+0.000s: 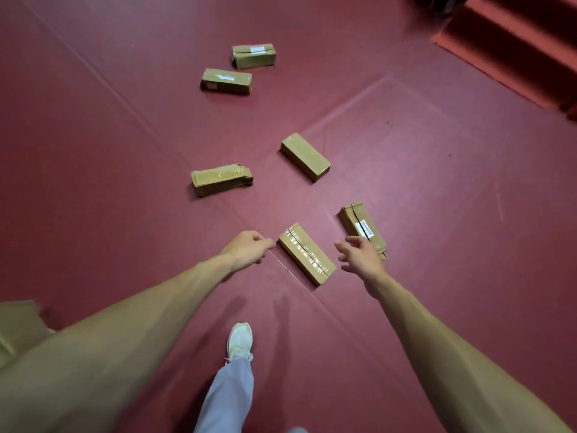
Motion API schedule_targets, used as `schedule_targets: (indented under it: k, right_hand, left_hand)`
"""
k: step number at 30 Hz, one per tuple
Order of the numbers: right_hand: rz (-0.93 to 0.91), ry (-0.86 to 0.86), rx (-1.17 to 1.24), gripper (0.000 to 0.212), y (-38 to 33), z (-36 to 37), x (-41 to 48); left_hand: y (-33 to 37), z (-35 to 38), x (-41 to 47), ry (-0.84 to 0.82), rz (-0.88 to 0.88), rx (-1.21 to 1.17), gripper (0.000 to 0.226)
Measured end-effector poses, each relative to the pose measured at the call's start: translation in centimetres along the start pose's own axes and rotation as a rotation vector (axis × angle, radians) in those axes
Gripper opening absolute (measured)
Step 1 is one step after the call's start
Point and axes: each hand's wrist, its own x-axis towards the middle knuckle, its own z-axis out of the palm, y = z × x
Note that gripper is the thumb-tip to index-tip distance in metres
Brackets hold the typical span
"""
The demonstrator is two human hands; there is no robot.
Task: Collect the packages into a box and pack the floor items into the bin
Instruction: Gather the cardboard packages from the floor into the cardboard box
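Between the two reaching hands, on the dark red floor mat (pixel 125 151): the nearest tan, tape-wrapped cardboard package (pixel 307 253)

Its long axis runs from beside the left hand (pixel 248 250), loosely curled and empty, down toward the right hand (pixel 362 257), fingers (pixel 343 249) spread wide and empty; the left looks slightly nearer its end; a labelled brown cardboard package (pixel 362 228) lies just beyond the right fingers, partly hidden; four more lie well apart farther out; bare mat all round gives free room.
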Motion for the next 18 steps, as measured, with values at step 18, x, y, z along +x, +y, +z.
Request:
schedule_targets:
  k: [18]
  right_hand:
    - [0.077, -0.272, -0.326, 0.038, 7.0, -11.4, 38.9]
  left_hand:
    - [8.7, 16.1, 30.0, 0.234, -0.475, -0.362, 0.014]
